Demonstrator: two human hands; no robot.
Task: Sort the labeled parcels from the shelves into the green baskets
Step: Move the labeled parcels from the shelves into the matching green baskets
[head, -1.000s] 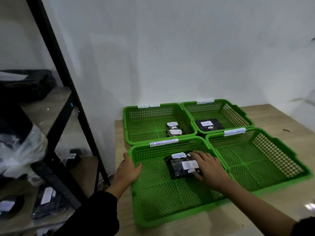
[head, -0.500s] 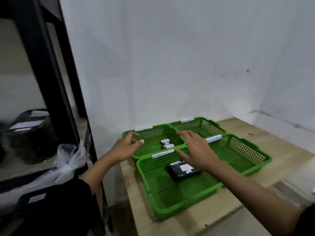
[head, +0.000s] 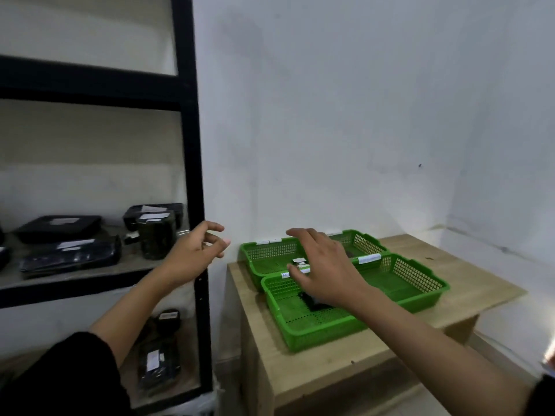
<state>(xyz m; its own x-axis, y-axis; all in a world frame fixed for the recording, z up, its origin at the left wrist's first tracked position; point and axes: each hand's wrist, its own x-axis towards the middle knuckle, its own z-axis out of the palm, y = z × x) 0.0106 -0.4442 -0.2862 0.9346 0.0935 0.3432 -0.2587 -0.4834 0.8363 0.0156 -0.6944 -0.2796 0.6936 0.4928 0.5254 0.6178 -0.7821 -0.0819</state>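
We see four green mesh baskets (head: 414, 280) on a wooden table (head: 315, 373), white paper tags on their rims. Right hand (head: 327, 271) hovers above the near-left basket, fingers spread, holding nothing, and hides most of the black parcel (head: 312, 301) inside it. Left hand (head: 195, 253) is empty, fingers loosely curled, in front of the black metal shelf (head: 192, 163). More black wrapped parcels with white labels on the shelf (head: 72, 256); count unclear.
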